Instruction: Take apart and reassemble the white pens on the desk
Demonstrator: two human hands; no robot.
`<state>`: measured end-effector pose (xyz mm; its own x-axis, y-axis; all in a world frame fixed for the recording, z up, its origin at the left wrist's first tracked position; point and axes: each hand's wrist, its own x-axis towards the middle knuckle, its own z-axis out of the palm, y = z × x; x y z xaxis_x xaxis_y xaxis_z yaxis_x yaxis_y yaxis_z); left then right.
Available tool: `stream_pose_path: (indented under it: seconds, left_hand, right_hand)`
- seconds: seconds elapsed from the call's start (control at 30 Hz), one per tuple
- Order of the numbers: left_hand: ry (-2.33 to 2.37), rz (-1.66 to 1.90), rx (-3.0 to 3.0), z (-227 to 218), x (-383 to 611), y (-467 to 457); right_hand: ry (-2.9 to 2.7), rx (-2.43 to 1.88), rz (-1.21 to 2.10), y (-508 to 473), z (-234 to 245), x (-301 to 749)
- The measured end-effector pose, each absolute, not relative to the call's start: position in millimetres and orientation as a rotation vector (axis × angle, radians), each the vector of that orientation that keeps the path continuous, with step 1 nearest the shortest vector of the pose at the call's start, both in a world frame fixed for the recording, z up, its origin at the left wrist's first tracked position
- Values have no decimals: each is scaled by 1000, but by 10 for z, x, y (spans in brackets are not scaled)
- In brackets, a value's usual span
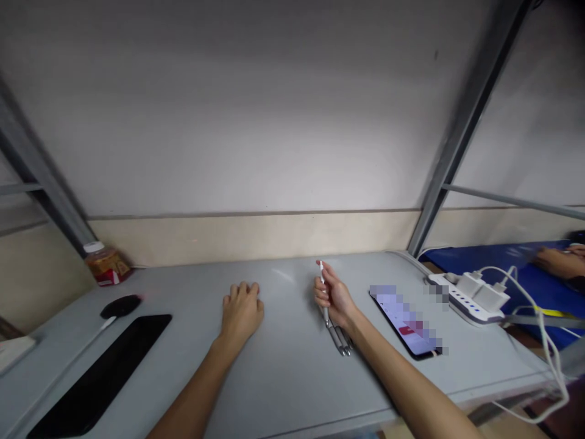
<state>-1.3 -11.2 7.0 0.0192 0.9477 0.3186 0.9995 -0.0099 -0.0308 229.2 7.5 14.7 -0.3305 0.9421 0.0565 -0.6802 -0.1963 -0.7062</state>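
Observation:
My right hand (337,297) is closed around a small bundle of pens (339,341), held just above the grey table. Their silvery tips point down toward me, and one white end sticks up past my thumb; my fingers cover the middles. Palm down on the table, my left hand (242,310) has its fingers bent and slightly apart, and nothing shows in it. A gap of bare tabletop (287,341) lies between the two hands. To the right of my right forearm lies a phone (404,326) with its screen lit and partly blurred out.
A white power strip (466,299) with plugged-in chargers and loose cables stands at the right. On the left are a black flat slab (103,375), a black round charging pad (120,306) and a white-capped jar (107,264). Another person's hand (560,263) rests over a blue table (493,259).

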Motion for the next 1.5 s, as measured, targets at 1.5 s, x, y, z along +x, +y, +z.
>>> stream_pose_path:
  seconds: [1.5]
  left_hand:
    - [-1860, -334, -2408, 110, -32, -105]
  right_hand:
    - [-2215, -1559, 391, 93, 22, 2525]
